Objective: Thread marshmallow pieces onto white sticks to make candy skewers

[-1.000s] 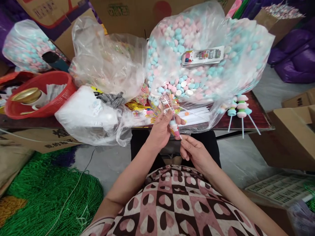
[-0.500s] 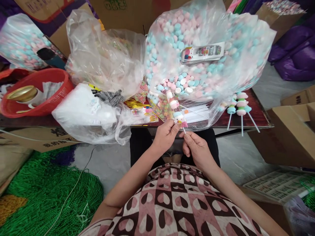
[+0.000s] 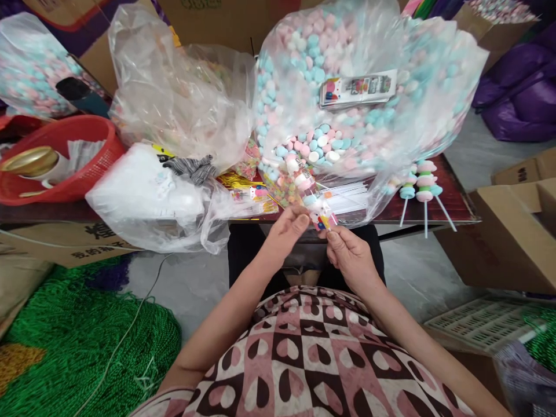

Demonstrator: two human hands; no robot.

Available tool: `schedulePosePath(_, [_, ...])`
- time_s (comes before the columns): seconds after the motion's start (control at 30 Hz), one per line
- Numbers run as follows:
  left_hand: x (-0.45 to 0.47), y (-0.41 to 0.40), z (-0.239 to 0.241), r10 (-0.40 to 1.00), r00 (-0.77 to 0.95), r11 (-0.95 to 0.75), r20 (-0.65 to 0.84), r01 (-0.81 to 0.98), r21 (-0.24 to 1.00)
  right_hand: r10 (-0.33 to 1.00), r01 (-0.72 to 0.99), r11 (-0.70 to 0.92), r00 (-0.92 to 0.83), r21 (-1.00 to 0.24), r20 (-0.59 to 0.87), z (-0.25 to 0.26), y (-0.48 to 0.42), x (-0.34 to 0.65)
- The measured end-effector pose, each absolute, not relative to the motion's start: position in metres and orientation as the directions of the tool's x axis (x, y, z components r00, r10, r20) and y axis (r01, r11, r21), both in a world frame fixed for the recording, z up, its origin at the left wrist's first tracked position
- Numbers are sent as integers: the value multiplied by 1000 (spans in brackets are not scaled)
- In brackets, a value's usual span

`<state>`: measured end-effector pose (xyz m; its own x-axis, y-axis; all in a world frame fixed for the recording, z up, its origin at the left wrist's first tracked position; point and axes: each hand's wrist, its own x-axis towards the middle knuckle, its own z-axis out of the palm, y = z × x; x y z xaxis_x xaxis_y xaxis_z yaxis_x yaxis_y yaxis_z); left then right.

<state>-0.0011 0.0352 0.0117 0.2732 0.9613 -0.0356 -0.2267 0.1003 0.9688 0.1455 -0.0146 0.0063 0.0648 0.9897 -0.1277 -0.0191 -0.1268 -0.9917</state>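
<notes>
At the centre of the frame the right hand (image 3: 353,259) had its fingers clamped on the lower end of a wrapped pink-white-and-blue marshmallow skewer (image 3: 309,192), whose long axis slanted up-left over the dark red tabletop (image 3: 452,204), while the left hand (image 3: 286,229), fingers together, pinched beside it.

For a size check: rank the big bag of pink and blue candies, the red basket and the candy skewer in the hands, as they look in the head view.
1. Bag of candies
2. Red basket
3. Candy skewer, though it is nearest the camera.
</notes>
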Motion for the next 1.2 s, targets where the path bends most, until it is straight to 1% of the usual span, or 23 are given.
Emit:
schedulePosePath(0.07, [1,38,16,965,248,185,-86,-410,893,989,-33,-133,58,-991,-134,6,-15,143])
schedulePosePath(0.1, [3,39,19,959,265,220,-102,-469,855,989,-36,-136,52,-990,-138,7,-15,142])
schedulePosePath(0.2, [13,42,28,933,341,299,-112,-566,768,988,-40,-148,28,-988,-149,10,-16,140])
schedulePosePath(0.4, [28,38,33,903,378,407,-203,-606,683,988,-62,-153,19,-986,-154,9,-18,139])
schedulePosePath(0.57, [31,31,26,899,370,424,-235,-601,678,980,-114,-184,48,-976,-191,1,-18,129])
schedulePosePath(0.63, [27,30,25,896,374,430,-241,-592,681,979,-73,-200,6,-977,-201,3,-17,131])
schedulePosePath(0.7, [20,31,26,889,391,442,-240,-591,674,973,55,-194,-118,-979,-200,10,-15,143])
schedulePosePath(0.77, [12,31,27,883,417,446,-215,-604,660,961,200,-129,-217,-971,-173,21,-9,161])
schedulePosePath(0.8, [8,30,28,873,446,458,-200,-607,649,975,232,-93,-177,-968,-136,26,-5,170])
schedulePosePath(0.83, [6,29,28,850,493,486,-185,-601,634,991,215,-75,-90,-974,-96,31,0,179])
schedulePosePath(0.87, [5,27,29,813,557,529,-169,-585,615,998,144,-57,-13,-988,-59,35,4,185])
schedulePosePath(0.9, [5,24,28,756,635,587,-156,-554,591,999,40,-47,25,-998,-46,39,9,189])
schedulePosePath(0.93, [7,22,28,684,716,650,-141,-509,564,998,-70,-52,20,-996,-54,43,13,190])
schedulePosePath(1.0, [12,16,26,543,834,742,-98,-421,522,989,-239,-123,-114,-963,-98,49,18,184])
schedulePosePath(1.07, [15,12,24,463,884,770,-61,-366,523,958,-300,-223,-245,-928,-151,53,20,170])
schedulePosePath(1.1, [15,11,22,458,887,758,-52,-359,544,947,-312,-256,-269,-915,-173,54,21,162])
schedulePosePath(1.13, [14,12,21,482,875,726,-48,-368,581,946,-322,-273,-261,-907,-192,53,21,155])
schedulePosePath(1.2, [8,14,21,609,789,589,-80,-382,712,971,-346,-225,-151,-911,-183,50,24,140])
